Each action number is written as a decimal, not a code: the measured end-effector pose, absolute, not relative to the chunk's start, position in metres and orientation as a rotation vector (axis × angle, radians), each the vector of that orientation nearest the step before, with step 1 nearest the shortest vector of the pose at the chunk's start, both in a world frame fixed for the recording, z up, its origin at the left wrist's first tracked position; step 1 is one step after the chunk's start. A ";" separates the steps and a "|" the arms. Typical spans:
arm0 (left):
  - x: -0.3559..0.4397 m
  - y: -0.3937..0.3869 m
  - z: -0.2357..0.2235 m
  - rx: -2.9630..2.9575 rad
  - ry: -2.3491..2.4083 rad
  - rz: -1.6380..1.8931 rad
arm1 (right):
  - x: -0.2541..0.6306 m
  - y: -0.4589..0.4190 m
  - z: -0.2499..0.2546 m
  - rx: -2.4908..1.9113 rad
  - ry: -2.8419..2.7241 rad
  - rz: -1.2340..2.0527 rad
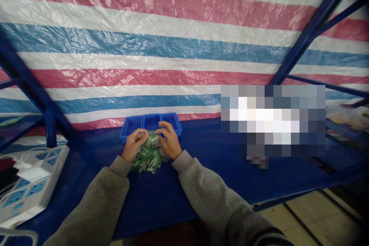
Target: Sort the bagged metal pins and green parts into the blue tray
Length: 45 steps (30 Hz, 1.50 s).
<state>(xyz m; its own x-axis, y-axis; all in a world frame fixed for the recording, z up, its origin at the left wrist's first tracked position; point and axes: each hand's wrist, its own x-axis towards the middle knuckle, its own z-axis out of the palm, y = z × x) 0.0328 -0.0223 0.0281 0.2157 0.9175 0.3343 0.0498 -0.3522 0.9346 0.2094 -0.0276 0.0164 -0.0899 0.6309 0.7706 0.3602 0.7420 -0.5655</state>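
Observation:
A pile of small, slender green and silver pieces, partly among clear plastic, lies on the blue tabletop between my hands. At its upper left is my left hand, thumb and fingertips pressed together by the clear plastic; what they pinch is too small to make out. My right hand curves over the pile's right side, its fingers apart and bent inward. Right behind both hands stands a blue tray with three compartments; my fingers overlap its front edge.
A white power strip with cables and a white plug lies at the left. Blue metal frame bars rise at both sides. A striped plastic sheet hangs behind the blue table. A blurred-out area covers the right.

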 end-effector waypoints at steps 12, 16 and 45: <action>0.035 -0.027 0.027 1.769 0.977 1.196 | 0.205 -0.025 0.007 -0.898 -1.605 0.438; 0.036 -0.027 0.026 1.703 0.996 1.203 | 0.206 -0.027 0.011 -0.864 -1.665 0.390; 0.036 -0.021 0.026 1.559 0.972 1.270 | 0.207 -0.025 0.010 -0.798 -1.801 0.230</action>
